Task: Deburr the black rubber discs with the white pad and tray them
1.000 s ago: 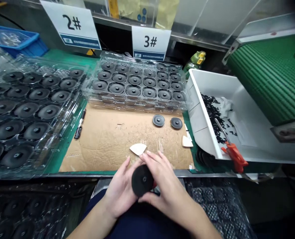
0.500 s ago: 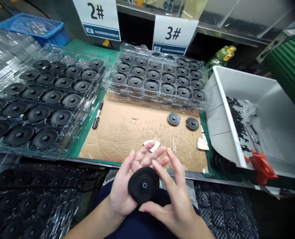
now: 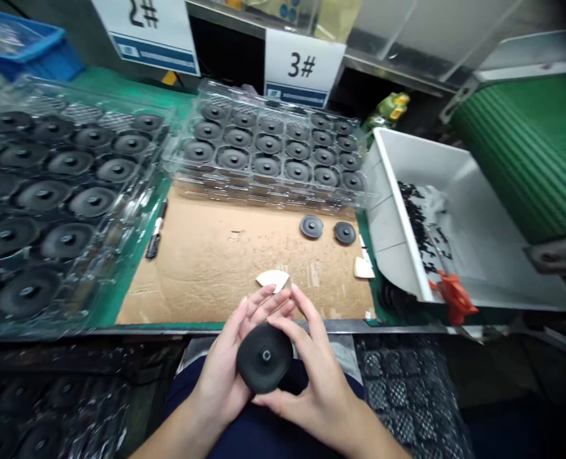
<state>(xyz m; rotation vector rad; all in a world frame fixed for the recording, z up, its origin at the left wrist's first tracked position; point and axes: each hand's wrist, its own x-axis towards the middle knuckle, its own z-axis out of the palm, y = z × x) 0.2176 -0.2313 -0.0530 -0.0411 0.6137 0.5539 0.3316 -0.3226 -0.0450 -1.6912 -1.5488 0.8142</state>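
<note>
Between my hands, above my lap, is a black disc (image 3: pixel 254 370) with a rounded outline and a small ring-topped stud at its centre. My left hand (image 3: pixel 224 376) cups it from below and from the left, fingers under it and pointing away from me. On the right edge, the thumb and fingers of my right hand (image 3: pixel 319 376) pinch the disc. Just beyond my fingertips a white fan-shaped pad (image 3: pixel 273 278) lies on the cardboard sheet (image 3: pixel 206 255). Farther right on the cardboard rest a greyish disc (image 3: pixel 311 227) and a darker disc (image 3: pixel 345 233).
Clear plastic trays (image 3: pixel 268 182) of discs stand behind the cardboard, with more trays (image 3: pixel 87 223) at left. A marker (image 3: pixel 155 233) lies beside them. At right, a white bin (image 3: pixel 400 217) holds small black scraps and orange-handled cutters (image 3: pixel 455 296). Another pad (image 3: pixel 363 268) lies near it.
The view has swung to the right, so the bench things appear farther left. My right fingers have closed in nearer around the disc's edge, and the disc stays in both hands.
</note>
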